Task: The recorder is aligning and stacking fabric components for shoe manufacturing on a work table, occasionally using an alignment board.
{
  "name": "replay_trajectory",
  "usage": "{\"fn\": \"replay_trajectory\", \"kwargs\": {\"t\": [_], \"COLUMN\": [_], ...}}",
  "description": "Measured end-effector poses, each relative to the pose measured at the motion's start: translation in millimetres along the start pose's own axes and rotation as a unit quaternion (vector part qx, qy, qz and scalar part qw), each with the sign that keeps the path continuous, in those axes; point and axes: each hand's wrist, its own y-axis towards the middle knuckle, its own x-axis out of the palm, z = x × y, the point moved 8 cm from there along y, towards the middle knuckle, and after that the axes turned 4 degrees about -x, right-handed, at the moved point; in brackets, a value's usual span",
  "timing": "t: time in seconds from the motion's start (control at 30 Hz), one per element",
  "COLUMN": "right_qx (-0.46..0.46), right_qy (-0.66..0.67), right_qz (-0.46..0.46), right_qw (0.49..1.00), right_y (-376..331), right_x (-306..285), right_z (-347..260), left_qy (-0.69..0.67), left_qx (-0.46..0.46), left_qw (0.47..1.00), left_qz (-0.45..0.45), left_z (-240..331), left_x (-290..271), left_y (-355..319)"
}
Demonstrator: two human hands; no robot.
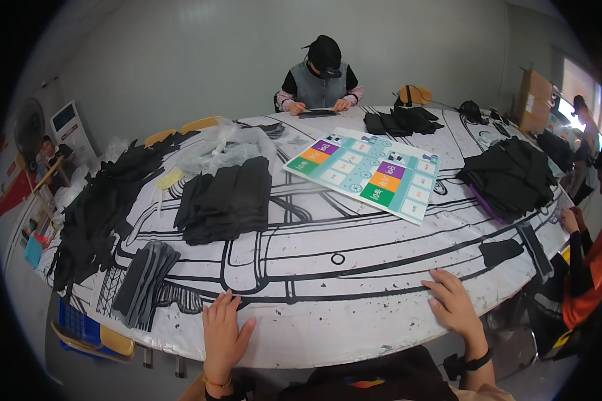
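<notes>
My left hand (224,331) rests flat near the table's front edge, fingers extended and holding nothing. To the right, my right hand (454,304) also lies on the tabletop with its fingers apart. Nearest to my left hand, on its left, is a stack of folded dark grey and black cloth pieces (144,284). Beyond it sits a neat pile of black cloth pieces (226,200). A colourful printed board (364,174) lies flat farther out, in the middle of the table. A single small black cloth piece (501,252) lies beyond my right hand, to its right.
The white table (354,321) has black line drawings. Long black cloth heaps (100,214) cover its left side; another black heap (511,177) lies right. Clear plastic bags (224,144) lie behind the pile. A person (323,77) handles dark cloth opposite; another person's hand (569,220) is at right.
</notes>
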Motion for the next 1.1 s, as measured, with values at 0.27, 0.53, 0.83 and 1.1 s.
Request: {"fn": "replay_trajectory", "kwargs": {"t": [0.27, 0.53, 0.83, 1.1], "right_qx": [0.001, 0.003, 0.087, 0.127], "right_qy": [-0.011, -0.029, 0.502, 0.661], "right_qz": [0.009, -0.001, -0.038, 0.054], "right_qw": [1.0, 1.0, 0.86, 0.737], "right_y": [3.6, 1.8, -21.1, -21.4], "right_x": [0.1, 1.2, -10.3, -2.5], "right_z": [-1.2, 1.5, 42.0, 68.1], "left_qy": [-0.029, -0.034, -0.055, -0.074], "left_qx": [0.004, -0.005, -0.024, -0.031], "left_qw": [1.0, 0.999, 0.998, 0.997], "left_qz": [-0.011, -0.016, -0.014, -0.01], "left_z": [-3.6, -3.0, -3.1, -2.7], "left_x": [-2.5, -3.1, -5.3, -5.9], "left_y": [1.4, 4.0, 5.2, 5.6]}}
